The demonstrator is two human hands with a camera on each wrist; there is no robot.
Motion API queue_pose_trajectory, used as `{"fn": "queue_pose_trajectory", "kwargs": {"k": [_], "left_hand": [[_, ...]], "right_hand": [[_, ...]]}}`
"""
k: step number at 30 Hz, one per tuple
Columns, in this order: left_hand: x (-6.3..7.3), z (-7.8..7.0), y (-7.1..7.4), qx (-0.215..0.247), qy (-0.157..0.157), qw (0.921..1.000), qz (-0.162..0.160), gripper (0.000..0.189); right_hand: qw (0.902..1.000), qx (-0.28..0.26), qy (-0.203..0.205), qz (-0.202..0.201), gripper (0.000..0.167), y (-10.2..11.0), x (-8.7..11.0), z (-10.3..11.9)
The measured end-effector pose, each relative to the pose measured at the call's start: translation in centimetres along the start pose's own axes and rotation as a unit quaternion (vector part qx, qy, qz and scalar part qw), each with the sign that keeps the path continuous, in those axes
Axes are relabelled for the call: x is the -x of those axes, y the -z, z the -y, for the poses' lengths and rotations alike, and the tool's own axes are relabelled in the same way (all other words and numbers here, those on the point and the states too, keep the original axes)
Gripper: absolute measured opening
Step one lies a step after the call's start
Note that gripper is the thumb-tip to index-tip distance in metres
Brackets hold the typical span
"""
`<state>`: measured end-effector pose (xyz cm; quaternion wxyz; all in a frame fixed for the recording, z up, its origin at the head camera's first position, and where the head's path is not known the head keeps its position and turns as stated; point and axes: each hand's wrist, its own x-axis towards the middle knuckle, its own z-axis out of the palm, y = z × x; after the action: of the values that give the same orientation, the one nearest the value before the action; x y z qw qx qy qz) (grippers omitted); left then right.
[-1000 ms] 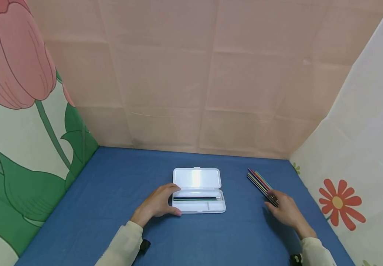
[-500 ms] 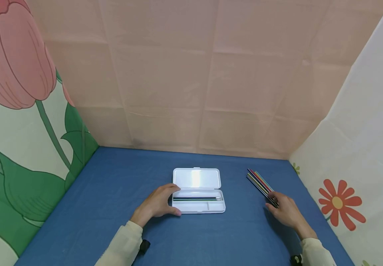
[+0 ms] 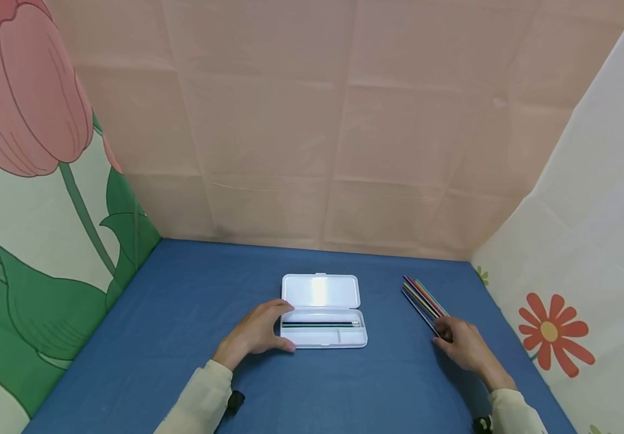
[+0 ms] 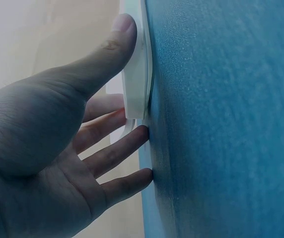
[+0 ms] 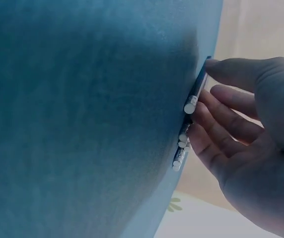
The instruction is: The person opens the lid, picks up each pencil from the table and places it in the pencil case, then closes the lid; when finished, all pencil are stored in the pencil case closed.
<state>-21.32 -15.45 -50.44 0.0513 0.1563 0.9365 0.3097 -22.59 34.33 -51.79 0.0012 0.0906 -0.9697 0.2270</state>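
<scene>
A white pencil case (image 3: 324,345) lies with its lid raised back on the blue cloth, and dark pencils (image 3: 317,324) lie inside. My left hand (image 3: 260,328) grips its left end, thumb at the front and fingers behind; in the left wrist view the thumb presses the case's side (image 4: 138,84). To the right, my right hand (image 3: 464,343) is over the near ends of several coloured pencils (image 3: 427,295). In the right wrist view my thumb and fingers pinch one dark pencil (image 5: 200,87) with a white end; other white-tipped pencils (image 5: 179,158) lie beside it under the fingers.
Blue cloth (image 3: 209,277) covers the table. A beige sheet (image 3: 312,150) hangs along the back. Flower-printed sheets stand at the left (image 3: 46,229) and right (image 3: 588,241), the right one close to my right hand.
My right fingers have shifted slightly toward me, and the nearest pencil has come a little apart from the bundle at its near end. The left hand and the pencil case stay put.
</scene>
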Motion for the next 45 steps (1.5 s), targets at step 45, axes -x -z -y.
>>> {"fn": "queue_pose_trajectory", "kwargs": {"k": [45], "left_hand": [[-0.2, 0.1, -0.1, -0.007, 0.007, 1.0, 0.001, 0.088]], "right_hand": [[0.9892, 0.006, 0.141, -0.041, 0.024, -0.8, -0.7, 4.6]]}}
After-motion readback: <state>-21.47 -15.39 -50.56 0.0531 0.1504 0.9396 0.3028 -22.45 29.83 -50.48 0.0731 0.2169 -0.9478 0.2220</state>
